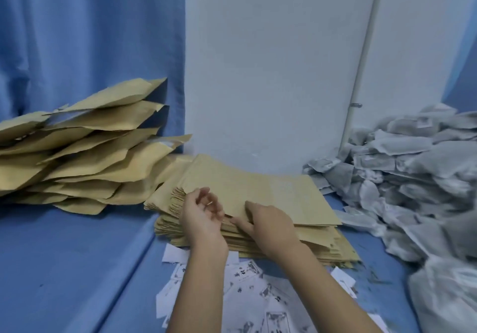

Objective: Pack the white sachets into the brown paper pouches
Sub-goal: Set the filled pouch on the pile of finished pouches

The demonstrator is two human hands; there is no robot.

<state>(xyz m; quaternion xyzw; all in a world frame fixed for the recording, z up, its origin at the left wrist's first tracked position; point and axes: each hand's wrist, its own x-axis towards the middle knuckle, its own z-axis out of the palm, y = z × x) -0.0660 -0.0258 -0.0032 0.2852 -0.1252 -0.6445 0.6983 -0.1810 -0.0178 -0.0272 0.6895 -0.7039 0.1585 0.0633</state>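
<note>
A flat stack of empty brown paper pouches (258, 190) lies in front of me on the blue cloth. My right hand (268, 223) pinches the near edge of the top pouch, thumb under it and fingers on top. My left hand (202, 215) hovers at the stack's left front corner, palm turned up, fingers loosely curled and apart, with nothing visible in it. A heap of white sachets (413, 177) is piled at the right against the wall. A leaning pile of bulging brown pouches (85, 149) sits at the left.
Loose white printed paper slips (258, 304) are scattered on the blue cloth (64, 268) under my forearms. A white wall (271, 74) with a thin pipe stands behind the stack, and a blue curtain (77, 35) hangs at the left.
</note>
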